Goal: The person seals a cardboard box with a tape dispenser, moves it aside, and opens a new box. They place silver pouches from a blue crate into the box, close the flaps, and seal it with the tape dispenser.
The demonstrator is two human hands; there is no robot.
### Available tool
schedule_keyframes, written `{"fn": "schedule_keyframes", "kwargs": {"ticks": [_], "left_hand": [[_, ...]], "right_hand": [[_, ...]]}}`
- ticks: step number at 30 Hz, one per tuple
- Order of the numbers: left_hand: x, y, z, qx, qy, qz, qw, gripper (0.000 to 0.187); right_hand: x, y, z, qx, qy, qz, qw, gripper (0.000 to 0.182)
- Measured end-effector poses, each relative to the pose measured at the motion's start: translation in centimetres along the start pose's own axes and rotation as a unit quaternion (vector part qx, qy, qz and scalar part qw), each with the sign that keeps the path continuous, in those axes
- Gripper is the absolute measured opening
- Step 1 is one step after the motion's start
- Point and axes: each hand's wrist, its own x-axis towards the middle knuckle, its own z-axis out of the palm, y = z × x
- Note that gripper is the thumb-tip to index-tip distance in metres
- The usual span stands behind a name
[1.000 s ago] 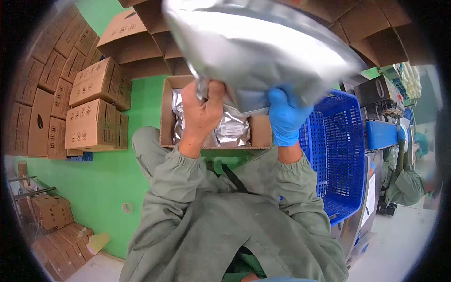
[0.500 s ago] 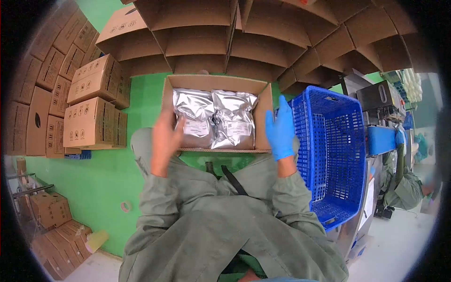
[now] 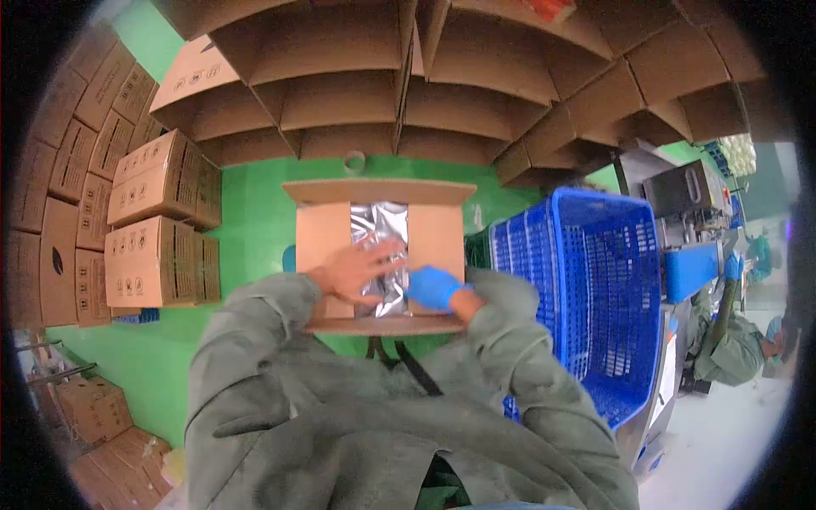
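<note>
Silver foil bags (image 3: 380, 223) show through the gap between two folded-in side flaps of a cardboard box (image 3: 438, 234). My bare left hand (image 3: 357, 270) lies on the left flap, its spread fingers reaching over the foil. On the right flap rests my right hand (image 3: 432, 288) in a blue glove, its fingertips at the foil's edge; its fingers are partly hidden and blurred. The box's far and near flaps stand outward.
A blue crate (image 3: 557, 280) stands right of the box. Stacked cartons (image 3: 140, 263) are at the left, and open cartons (image 3: 340, 93) line the far side. A tape roll (image 3: 354, 161) lies beyond the box. At the far right sits another person (image 3: 735, 344).
Both side flaps are now folded inward over the foil bags. My hands have come inward from the box's sides onto the flaps. The view has shifted slightly.
</note>
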Motion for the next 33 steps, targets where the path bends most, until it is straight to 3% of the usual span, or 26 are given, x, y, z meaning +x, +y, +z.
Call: {"fn": "schedule_keyframes", "kwargs": {"ticks": [2,3,5,6,7,8,9,11,12,14,15,16,17,18,19,20,21,22,23,25,27,29,31,32,33], "left_hand": [[1.2,-1.3,2.5,0.003,-0.058,0.111,0.992,0.088],[1.5,-1.2,2.4,-0.003,-0.058,0.111,0.992,0.088],[1.7,-1.0,1.4,-0.028,-0.079,0.148,0.985,0.086],[1.5,-1.2,2.3,0.005,-0.080,0.143,0.986,0.084],[1.5,-1.4,2.4,0.007,-0.081,0.142,0.987,0.084],[1.6,-1.4,2.3,-0.002,-0.078,0.139,0.987,0.084],[1.6,-1.2,2.3,-0.012,-0.076,0.136,0.988,0.083],[1.6,-0.7,2.0,-0.007,-0.081,0.130,0.988,0.084],[1.6,-0.8,1.6,0.001,-0.083,0.126,0.989,0.085],[1.4,0.0,1.6,-0.007,-0.074,0.107,0.992,0.085],[1.3,0.1,1.4,-0.018,-0.066,0.099,0.993,0.085],[1.1,1.8,0.1,-0.095,-0.122,0.010,0.988,0.081],[-0.3,4.6,-2.7,-0.100,-0.124,0.007,0.987,0.081],[-1.3,7.6,-6.2,-0.226,-0.178,-0.132,0.949,0.080],[-2.7,9.7,-6.9,-0.289,-0.207,-0.201,0.913,0.080],[-4.0,11.9,-7.6,-0.345,-0.227,-0.272,0.869,0.080],[-6.1,14.3,-7.1,-0.213,-0.102,-0.303,0.923,0.079],[-7.3,15.5,-7.0,-0.073,0.028,-0.317,0.945,0.078],[-6.9,14.8,-6.5,-0.071,0.031,-0.318,0.945,0.078],[-4.5,10.3,-3.1,0.097,0.115,-0.367,0.918,0.074],[-1.7,3.8,2.1,0.113,0.182,-0.413,0.885,0.066],[-2.0,3.4,4.9,0.073,0.169,-0.420,0.889,0.064],[-0.9,2.0,3.9,0.064,0.168,-0.408,0.895,0.062],[-1.7,3.5,4.5,0.086,0.174,-0.450,0.872,0.062],[-1.5,3.4,4.2,0.117,0.197,-0.490,0.841,0.062]], "right_hand": [[0.3,0.1,1.3,0.006,0.028,0.002,1.000,0.029],[-0.5,0.1,-0.3,0.009,0.022,0.003,1.000,0.029],[-2.3,0.3,-6.8,0.035,-0.061,-0.089,0.994,0.027],[-1.1,1.8,-8.3,-0.036,0.029,-0.140,0.989,0.025],[-1.1,0.3,-12.9,0.003,0.149,-0.005,0.989,0.024],[0.0,0.0,-16.4,0.062,0.359,-0.005,0.931,0.024],[1.3,0.0,-20.2,0.046,0.479,-0.054,0.875,0.024],[4.4,1.3,-23.4,0.120,0.397,0.054,0.908,0.038],[5.6,1.8,-22.2,0.118,0.402,0.042,0.907,0.038],[9.1,3.8,-16.3,0.132,0.128,0.068,0.981,0.057],[9.2,3.9,-12.5,0.093,0.105,0.064,0.988,0.064],[8.3,3.1,-9.0,0.052,0.080,0.063,0.994,0.071],[6.6,1.5,-6.3,0.055,0.074,0.060,0.994,0.071],[4.8,0.2,-4.6,-0.010,0.153,0.086,0.984,0.070],[3.9,-0.6,-4.2,-0.074,0.231,0.108,0.964,0.069],[3.9,-0.8,-5.0,-0.071,0.229,0.104,0.965,0.069],[3.8,-0.8,-5.9,-0.056,0.194,0.108,0.973,0.069],[3.7,-0.8,-6.4,-0.042,0.161,0.115,0.979,0.068],[3.8,-0.8,-6.7,-0.045,0.163,0.114,0.979,0.068],[3.9,-0.5,-7.4,-0.035,0.111,0.113,0.987,0.067],[4.6,0.3,-9.3,0.000,0.105,0.103,0.989,0.066],[4.4,2.4,-7.4,0.041,0.080,0.096,0.991,0.065],[4.4,3.7,-9.3,0.188,0.150,0.028,0.970,0.065],[2.2,3.4,-7.0,0.151,0.308,0.202,0.917,0.066],[0.7,3.2,-5.8,0.168,0.380,0.268,0.869,0.069]]}}
